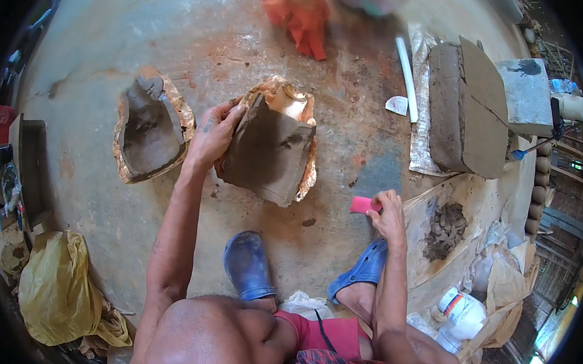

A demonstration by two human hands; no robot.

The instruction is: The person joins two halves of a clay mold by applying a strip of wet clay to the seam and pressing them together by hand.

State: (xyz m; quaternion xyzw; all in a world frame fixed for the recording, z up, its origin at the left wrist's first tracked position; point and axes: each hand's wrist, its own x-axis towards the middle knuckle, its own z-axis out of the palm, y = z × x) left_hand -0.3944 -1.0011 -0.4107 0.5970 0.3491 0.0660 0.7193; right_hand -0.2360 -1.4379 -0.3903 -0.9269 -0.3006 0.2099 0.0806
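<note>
My left hand (216, 130) grips the left rim of a rough, orange-edged mould (310, 173). Grey wet clay (267, 151) lines its inside, and one pale hollow shows at its top. Between the fingers and thumb of my right hand (388, 217) is a flat pink scraper (361, 205), held above the floor to the right of the mould. A second clay-lined mould (152, 135) lies on the floor to the left, apart from my left hand.
A big block of grey clay (470, 109) stands on a sheet at the right, beside a white rod (406, 79) and a small white scraper (396, 105). Clay scraps (446, 231) lie nearer. A red cloth (299, 17) is at the far side, a yellow plastic bag (62, 282) at the left.
</note>
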